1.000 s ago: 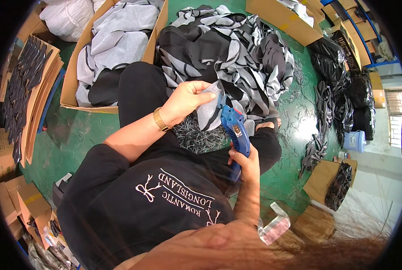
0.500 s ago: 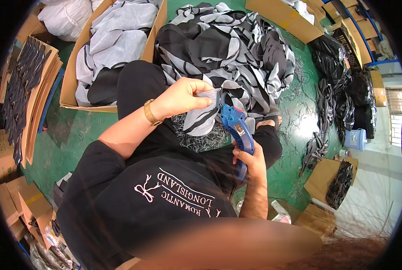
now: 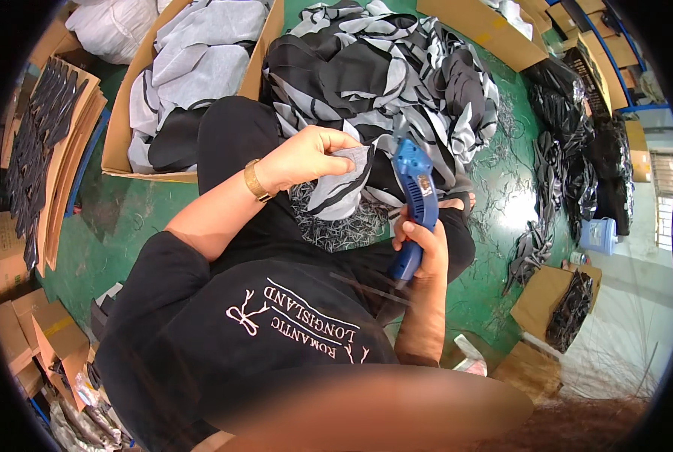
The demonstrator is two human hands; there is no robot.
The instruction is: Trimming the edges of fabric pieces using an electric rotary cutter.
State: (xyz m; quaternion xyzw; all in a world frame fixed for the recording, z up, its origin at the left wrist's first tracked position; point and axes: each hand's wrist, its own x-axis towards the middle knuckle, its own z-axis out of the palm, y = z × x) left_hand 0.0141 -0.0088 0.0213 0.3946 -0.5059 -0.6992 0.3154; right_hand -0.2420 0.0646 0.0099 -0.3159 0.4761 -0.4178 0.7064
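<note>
Left hand (image 3: 306, 161) pinches the upper end of a grey fabric piece (image 3: 338, 194) between thumb and fingers, so that the piece hangs above the person's lap with its black edge toward the right hand (image 3: 430, 245). That right hand is wrapped round the handle of a blue cutter (image 3: 416, 177), whose head points up and away, just beside the fabric and seemingly not touching it. Trimming the fabric's edge looks like the step in hand, at a pause between cuts; whether this edge is finished cannot be told. If more is to come off, the next move calls for the left hand to keep the edge taut and its fingertips clear of the blade, while the right hand turns the cutter's head in along the border. Below the piece, thin trimmings (image 3: 336, 235) lie between the person's legs. Beyond the hands spreads a heap of black and grey fabric (image 3: 359, 71), with a cardboard box (image 3: 116, 139) of similar pieces to its left, both on the green floor (image 3: 144, 218).
</note>
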